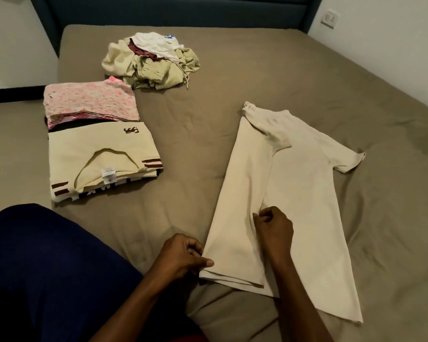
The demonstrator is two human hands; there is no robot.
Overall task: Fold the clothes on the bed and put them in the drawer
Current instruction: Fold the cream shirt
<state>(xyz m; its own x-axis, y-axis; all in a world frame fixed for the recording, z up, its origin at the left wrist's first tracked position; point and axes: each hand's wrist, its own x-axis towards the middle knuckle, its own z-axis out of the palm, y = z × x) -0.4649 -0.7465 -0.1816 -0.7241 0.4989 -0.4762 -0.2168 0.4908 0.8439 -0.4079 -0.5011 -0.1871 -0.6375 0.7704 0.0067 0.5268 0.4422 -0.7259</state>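
Cream shirt (pixel 294 193) lies flat on the bed (pixel 208 144), to the right of the folded stack (pixel 99 154) and nearer than the unfolded pile (pixel 151 62). Its left side is already folded over. To fold well, I think the folded edge must stay straight and the far sleeve come in evenly. The left hand (pixel 183 255) pinches the near bottom corner; the right hand (pixel 274 225), fingers curled, pinches the fold's edge.
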